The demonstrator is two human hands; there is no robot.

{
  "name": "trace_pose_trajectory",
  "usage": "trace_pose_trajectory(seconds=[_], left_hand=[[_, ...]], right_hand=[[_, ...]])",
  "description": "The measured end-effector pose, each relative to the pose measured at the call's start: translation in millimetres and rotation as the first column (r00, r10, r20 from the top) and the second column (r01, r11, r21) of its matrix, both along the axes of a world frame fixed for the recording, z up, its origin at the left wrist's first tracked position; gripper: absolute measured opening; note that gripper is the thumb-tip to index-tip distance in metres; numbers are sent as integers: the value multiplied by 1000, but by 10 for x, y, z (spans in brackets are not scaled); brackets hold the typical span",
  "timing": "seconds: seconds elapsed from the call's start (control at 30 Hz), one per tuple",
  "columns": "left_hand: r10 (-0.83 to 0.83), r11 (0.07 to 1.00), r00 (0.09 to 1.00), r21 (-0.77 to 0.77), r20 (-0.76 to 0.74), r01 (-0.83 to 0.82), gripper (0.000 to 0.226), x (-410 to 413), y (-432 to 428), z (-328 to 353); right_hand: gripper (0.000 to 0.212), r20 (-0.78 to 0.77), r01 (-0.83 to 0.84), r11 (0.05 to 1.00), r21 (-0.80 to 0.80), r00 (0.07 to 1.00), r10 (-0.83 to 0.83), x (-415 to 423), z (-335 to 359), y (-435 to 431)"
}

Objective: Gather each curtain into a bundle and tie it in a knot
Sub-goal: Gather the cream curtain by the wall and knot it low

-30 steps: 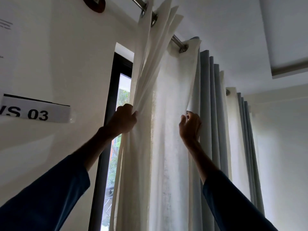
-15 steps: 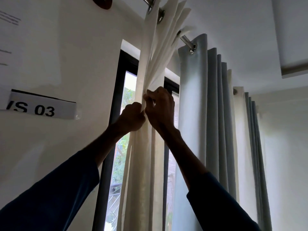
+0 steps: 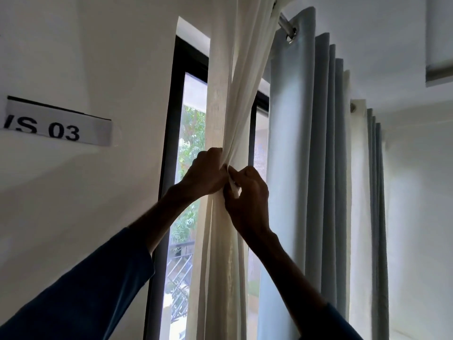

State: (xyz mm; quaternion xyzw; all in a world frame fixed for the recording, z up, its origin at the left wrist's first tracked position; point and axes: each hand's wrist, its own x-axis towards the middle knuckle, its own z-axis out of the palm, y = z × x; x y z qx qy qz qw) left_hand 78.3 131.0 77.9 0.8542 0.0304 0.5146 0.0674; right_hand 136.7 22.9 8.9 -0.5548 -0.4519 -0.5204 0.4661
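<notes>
A cream sheer curtain (image 3: 228, 99) hangs from the rod and is squeezed into one narrow bundle in front of the window. My left hand (image 3: 207, 171) grips the bundle from its left side at mid height. My right hand (image 3: 246, 192) closes on the same bundle from the right, thumb and fingers pinching a fold, touching my left hand. Below the hands the bundle falls straight down (image 3: 220, 278). A grey-blue curtain (image 3: 301, 143) hangs in folds just to the right, untouched.
The metal curtain rod (image 3: 285, 22) runs up to the right. A black-framed window (image 3: 171, 133) shows trees and a railing outside. A wall label reading "S 03" (image 3: 58, 126) is on the white wall at left. Another cream and grey curtain set (image 3: 367, 192) hangs farther right.
My right hand swept the curtain's right edge leftward to my left hand, collapsing the spread sheer into a narrow bundle. Both hands have since slid lower down it. The window glass is now uncovered.
</notes>
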Motion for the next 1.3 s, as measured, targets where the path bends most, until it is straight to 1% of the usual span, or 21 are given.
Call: trace_pose_trajectory(seconds=[0.17, 0.23, 0.3, 0.4, 0.47, 0.53, 0.63, 0.7, 0.77, 0.8, 0.83, 0.87, 0.93, 0.97, 1.0, 1.07, 1.1, 1.13, 1.2, 1.27, 1.3], left_hand=[[-17, 1000, 1000, 16, -21, 18, 21, -14, -14, -43], [-35, 999, 999, -37, -25, 34, 24, -23, -46, -37], [-105, 974, 994, -205, -14, 100, 31, -18, -91, -39], [-252, 848, 967, -472, 43, 242, 37, 18, -97, -49], [-291, 796, 955, -539, 60, 276, 53, 18, -65, -61], [-290, 806, 956, -526, 49, 272, 62, 18, -19, -72], [-242, 827, 967, -505, 78, 248, 53, 22, 66, -98], [-213, 845, 975, -489, 62, 216, 48, 4, 88, -102], [-189, 878, 981, -441, 38, 186, 47, -32, 91, -98], [-183, 890, 983, -420, 28, 178, 45, -53, 86, -98], [-191, 895, 981, -407, 21, 183, 43, -67, 87, -102], [-210, 895, 978, -399, 16, 199, 42, -72, 81, -102], [-261, 891, 965, -387, -13, 236, 41, -127, 37, -98], [-291, 886, 956, -386, -28, 258, 41, -152, 32, -86], [-323, 873, 945, -400, -46, 279, 41, -176, 41, -80], [-382, 830, 923, -457, -52, 318, 48, -245, 53, -65], [-397, 815, 917, -477, -45, 329, 55, -276, 57, -58], [-398, 807, 917, -488, -35, 332, 58, -293, 61, -63], [-387, 809, 922, -484, -11, 333, 45, -302, 56, -89], [-312, 854, 950, -440, -6, 277, 30, -277, 63, -134], [-253, 882, 967, -415, -14, 225, 33, -266, 84, -164]], right_hand=[[44, 0, 103, 995, 3, 995, -103, 35, -57, -65], [51, 8, 173, 985, -22, 985, -173, 39, -69, -61], [59, 26, 223, 971, -80, 975, -222, 21, -106, -30], [68, 73, 253, 951, -179, 967, -244, -23, -194, -16], [66, 104, 217, 942, -256, 975, -196, -42, -246, -44], [50, 136, 110, 946, -304, 988, -71, -40, -281, -77], [27, 79, -179, 931, -320, 974, 214, -14, -244, -146], [16, -66, -393, 896, -206, 919, 388, 70, -172, -212], [13, -201, -455, 889, -49, 877, 437, 201, -96, -246], [18, -267, -437, 899, 5, 866, 422, 293, -50, -240], [33, -361, -435, 900, 33, 834, 417, 384, -10, -219], [52, -483, -464, 885, 42, 766, 425, 493, 53, -198], [89, -686, -593, 804, 46, 566, 457, 652, 144, -147], [97, -740, -668, 743, 41, 479, 472, 712, 170, -129], [94, -776, -733, 678, 47, 401, 487, 761, 176, -110], [78, -816, -827, 546, 132, 223, 534, 742, 163, -110], [72, -822, -845, 509, 163, 169, 544, 726, 144, -110], [66, -818, -856, 486, 176, 148, 556, 728, 120, -100], [50, -806, -872, 469, 140, 174, 565, 719, 57, -62], [45, -805, -851, 514, 108, 229, 548, 688, -29, -19], [46, -803, -822, 558, 109, 258, 537, 662, -81, -12]])
